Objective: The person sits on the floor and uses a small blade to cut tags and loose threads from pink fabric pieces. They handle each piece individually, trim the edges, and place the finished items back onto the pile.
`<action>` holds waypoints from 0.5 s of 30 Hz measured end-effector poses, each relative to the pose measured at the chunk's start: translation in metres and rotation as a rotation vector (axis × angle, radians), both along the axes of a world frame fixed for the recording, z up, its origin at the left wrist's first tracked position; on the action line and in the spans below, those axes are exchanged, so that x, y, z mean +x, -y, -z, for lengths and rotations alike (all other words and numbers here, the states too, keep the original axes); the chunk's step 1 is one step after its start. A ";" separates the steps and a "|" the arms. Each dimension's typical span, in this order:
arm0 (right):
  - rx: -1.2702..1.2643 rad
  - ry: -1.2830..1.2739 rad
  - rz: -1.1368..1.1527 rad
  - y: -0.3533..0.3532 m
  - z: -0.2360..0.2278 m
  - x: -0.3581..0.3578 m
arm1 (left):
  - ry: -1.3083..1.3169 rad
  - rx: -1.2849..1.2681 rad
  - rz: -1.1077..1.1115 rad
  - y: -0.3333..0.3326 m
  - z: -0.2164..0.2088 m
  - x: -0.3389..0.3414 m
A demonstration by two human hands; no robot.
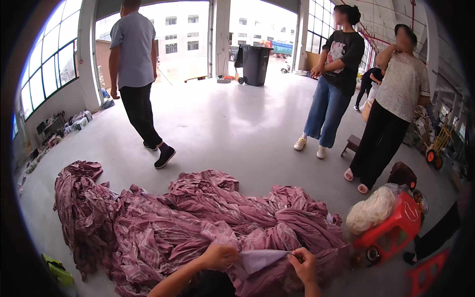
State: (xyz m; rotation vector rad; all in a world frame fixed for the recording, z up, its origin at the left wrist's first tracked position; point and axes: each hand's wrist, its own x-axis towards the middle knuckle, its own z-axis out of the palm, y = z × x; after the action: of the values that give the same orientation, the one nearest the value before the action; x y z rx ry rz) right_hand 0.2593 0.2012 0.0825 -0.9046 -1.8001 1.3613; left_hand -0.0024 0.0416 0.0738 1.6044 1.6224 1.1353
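Note:
A big heap of mauve-pink patterned fabric [198,222] lies crumpled across the floor in front of me. My right hand [304,266] pinches the edge of this fabric between thumb and fingers. Slightly blurred, my left hand [220,256] is closed at the other end of the same edge. Between the two hands the edge is pulled fairly straight, and a pale lavender flap [261,260], apparently the cloth's underside, hangs below it.
A red plastic stool [396,225] with a bag of pale material [372,210] stands at the right. Two people stand beyond it, and another person [133,64] walks at the left. A dark wheeled bin [256,65] is near the doorway. Something lime green [57,270] lies lower left.

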 end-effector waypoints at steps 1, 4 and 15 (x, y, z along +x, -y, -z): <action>0.010 0.073 -0.008 -0.005 0.002 0.003 | 0.401 -0.098 -0.065 -0.003 -0.006 0.003; 0.323 0.150 0.017 0.004 -0.032 -0.012 | 0.517 -0.096 -0.181 -0.020 -0.028 0.015; 0.443 0.001 -0.085 -0.003 -0.075 -0.061 | 0.057 0.258 -0.179 -0.032 -0.048 0.040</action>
State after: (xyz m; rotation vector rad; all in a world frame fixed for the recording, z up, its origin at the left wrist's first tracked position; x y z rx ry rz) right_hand 0.1981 0.2044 0.1572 -0.5956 -2.0477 0.9485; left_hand 0.0376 0.0737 0.1218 1.5892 1.6632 1.5222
